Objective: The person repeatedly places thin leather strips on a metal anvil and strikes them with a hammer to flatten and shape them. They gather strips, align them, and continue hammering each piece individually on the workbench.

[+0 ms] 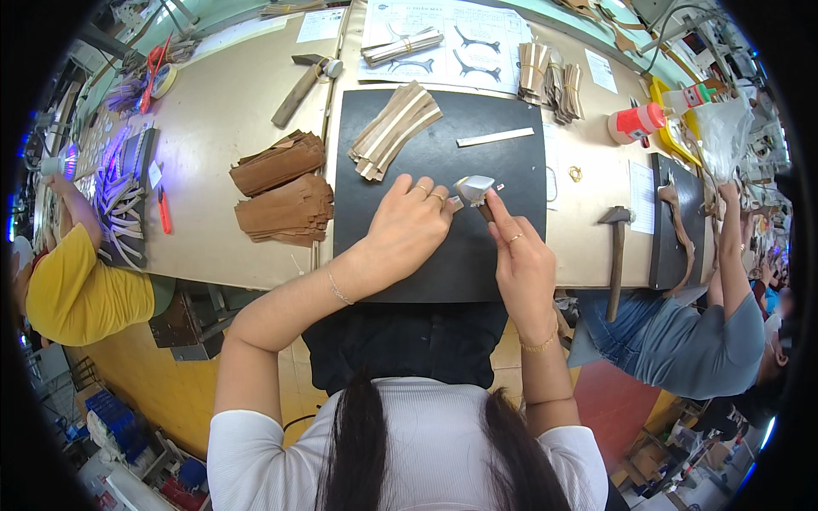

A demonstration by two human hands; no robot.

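Observation:
Over the black mat [409, 272], my right hand [524, 255] grips a hammer [477, 186] close to its shiny metal head, the index finger laid along it. Just left of the head, the fingertips of my left hand [407, 226] are pressed together on a small pale strip [457, 204], mostly hidden by the fingers. Beyond my left hand a fanned stack of tan and cream leather strips [396, 129] lies on the mat. A single white strip [495, 137] lies farther right.
Two piles of brown leather pieces [285, 209] and another hammer [300, 92] lie left. At right are a third hammer [617, 255], a red-and-white bottle [637, 123] and bundled strips [534, 72]. Printed sheets [486, 25] lie at the back. People work on both sides.

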